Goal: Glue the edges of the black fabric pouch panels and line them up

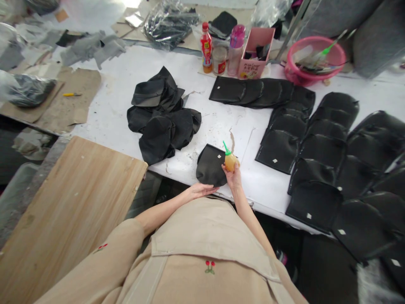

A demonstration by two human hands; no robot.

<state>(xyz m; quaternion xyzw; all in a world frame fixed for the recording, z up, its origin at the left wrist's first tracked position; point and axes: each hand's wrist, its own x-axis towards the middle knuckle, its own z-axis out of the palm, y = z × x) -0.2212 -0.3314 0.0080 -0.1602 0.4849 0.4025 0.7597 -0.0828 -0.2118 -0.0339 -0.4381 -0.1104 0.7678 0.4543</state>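
Beige apron w/ cherry motif, nearest lens.
Item 1: left hand, flat, fingers spread, on near edge of black fabric piece; presumably pins it so it won't slide.
Item 2: right hand, fingers closed round small yellow squeeze bottle, green nozzle up-left, at piece's right edge by a white tag.
Item 3: white table, piece at front edge, centre.
Item 4: loose heap of black pieces, left, within reach.
Item 5: overlapped rows of black pieces, right, tags showing; prob. laid apart for access.
Item 6: drink bottles, pink box, pink basin at rear.
Item 7: wood board, lower left.
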